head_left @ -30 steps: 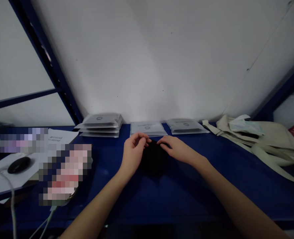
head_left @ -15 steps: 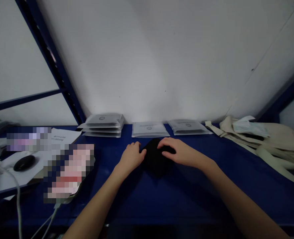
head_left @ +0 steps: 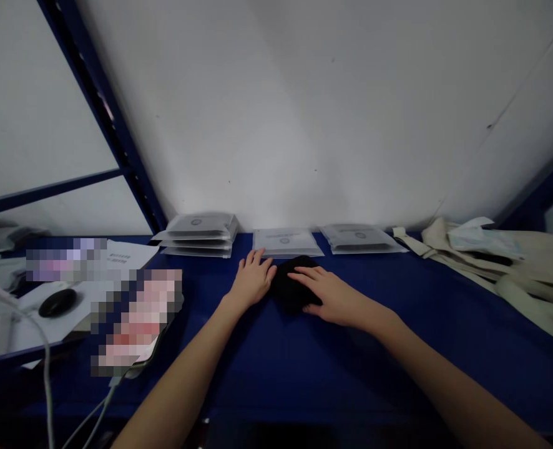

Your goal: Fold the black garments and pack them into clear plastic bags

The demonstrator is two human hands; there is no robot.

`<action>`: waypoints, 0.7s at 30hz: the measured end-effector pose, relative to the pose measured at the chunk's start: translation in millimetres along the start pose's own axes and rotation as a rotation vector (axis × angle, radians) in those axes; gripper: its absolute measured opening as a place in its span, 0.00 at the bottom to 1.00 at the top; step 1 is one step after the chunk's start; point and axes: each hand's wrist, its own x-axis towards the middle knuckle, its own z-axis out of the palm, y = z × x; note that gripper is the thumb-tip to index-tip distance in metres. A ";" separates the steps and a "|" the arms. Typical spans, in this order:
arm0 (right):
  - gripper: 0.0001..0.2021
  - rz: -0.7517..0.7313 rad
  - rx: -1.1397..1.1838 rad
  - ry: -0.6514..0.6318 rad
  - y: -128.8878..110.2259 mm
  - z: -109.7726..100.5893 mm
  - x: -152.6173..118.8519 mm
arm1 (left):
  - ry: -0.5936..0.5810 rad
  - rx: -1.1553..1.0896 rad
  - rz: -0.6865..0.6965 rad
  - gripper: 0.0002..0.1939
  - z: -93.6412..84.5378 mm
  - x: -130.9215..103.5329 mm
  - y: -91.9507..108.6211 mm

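Observation:
A dark, soft-looking black item [head_left: 289, 288] lies on the blue table [head_left: 276, 368], between my two hands. My left hand [head_left: 253, 279] is at its left edge, fingers spread and pointing away from me, thumb by the black item. Over its right side rests my right hand [head_left: 330, 296], fingers stretched across the top and the thumb low at its near edge. Behind it lies a flat frosted pouch [head_left: 286, 242]. What is under my right palm is hidden.
Stacked frosted pouches [head_left: 199, 234] stand back left, and another pouch group [head_left: 361, 238] back right. A cream cloth bag [head_left: 529, 255] lies far right. On the left are a phone [head_left: 140, 318] with a cable, papers [head_left: 131, 254] and a black mouse [head_left: 58, 303].
The black item looks more compact and lies flatter. My right hand has come down and flattened over it, while my left fingers have spread. The view has shifted slightly.

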 end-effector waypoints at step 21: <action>0.22 0.414 0.031 0.632 -0.9 -10.7 5.9 | 0.086 0.100 0.114 0.17 -3.0 4.0 -10.7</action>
